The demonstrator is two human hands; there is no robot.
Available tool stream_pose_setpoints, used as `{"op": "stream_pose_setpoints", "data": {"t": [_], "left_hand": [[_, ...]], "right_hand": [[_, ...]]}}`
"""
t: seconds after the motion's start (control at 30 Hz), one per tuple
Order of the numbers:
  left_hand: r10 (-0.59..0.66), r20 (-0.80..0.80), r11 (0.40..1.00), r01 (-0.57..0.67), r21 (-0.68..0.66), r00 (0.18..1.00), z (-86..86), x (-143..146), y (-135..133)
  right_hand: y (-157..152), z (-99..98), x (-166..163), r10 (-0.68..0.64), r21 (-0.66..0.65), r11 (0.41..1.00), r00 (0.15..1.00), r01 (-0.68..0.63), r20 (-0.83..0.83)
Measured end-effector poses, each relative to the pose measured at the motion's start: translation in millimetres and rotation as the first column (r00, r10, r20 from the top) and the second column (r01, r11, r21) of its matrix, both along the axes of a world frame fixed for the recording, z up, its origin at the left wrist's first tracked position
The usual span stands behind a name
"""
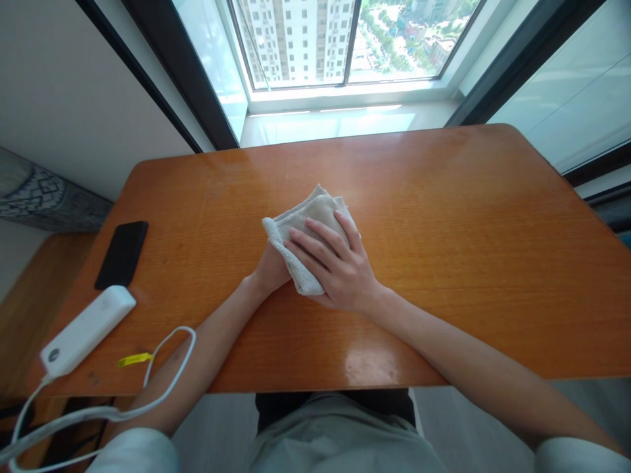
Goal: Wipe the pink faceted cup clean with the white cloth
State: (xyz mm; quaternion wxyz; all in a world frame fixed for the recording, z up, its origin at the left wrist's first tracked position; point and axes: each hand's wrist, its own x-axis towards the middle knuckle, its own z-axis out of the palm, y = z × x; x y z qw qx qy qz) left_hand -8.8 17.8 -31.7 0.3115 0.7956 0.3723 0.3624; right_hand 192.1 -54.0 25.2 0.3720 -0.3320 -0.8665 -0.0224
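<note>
A pale grey-white folded cloth (315,223), soft and thick-looking, is between my two hands above the middle of the wooden table. My right hand (340,266) lies across the top of it, fingers stretched to the left over the fabric. Its thumb seems tucked at the near edge, so the cloth is held between thumb and fingers. My left hand (275,266) reaches in under the cloth from the left. Only its back and wrist show; the cloth covers its fingers. Whether the left hand touches the tabletop, I cannot tell.
The brown wooden table (468,249) has rounded far corners and faces a window (345,46). On its left lie a black phone (121,255) and a white oblong device (87,330). A white cable (172,394) with a yellow tag (135,359) loops over my left forearm.
</note>
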Motion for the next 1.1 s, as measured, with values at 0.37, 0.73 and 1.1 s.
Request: {"op": "stream_pose_setpoints", "data": {"t": [0.37, 0.73, 1.1], "left_hand": [[0.067, -0.011, 0.994, -0.066, 0.087, 0.998, 25.7, 3, -16], [0.081, -0.036, 0.986, -0.075, 0.148, 0.996, 30.1, 3, -14], [0.065, -0.016, 0.986, -0.062, 0.157, 0.998, 32.1, 2, -14]], "right_hand": [[12, -5.3, 11, -0.07, -0.048, 0.997, 0.962, 0.059, -0.263], [30, -21.0, 20, -0.57, -0.746, 0.662, 0.602, -0.068, -0.56], [22, -23.6, 19, -0.316, -0.375, 0.919, 0.792, 0.12, -0.522]]}}
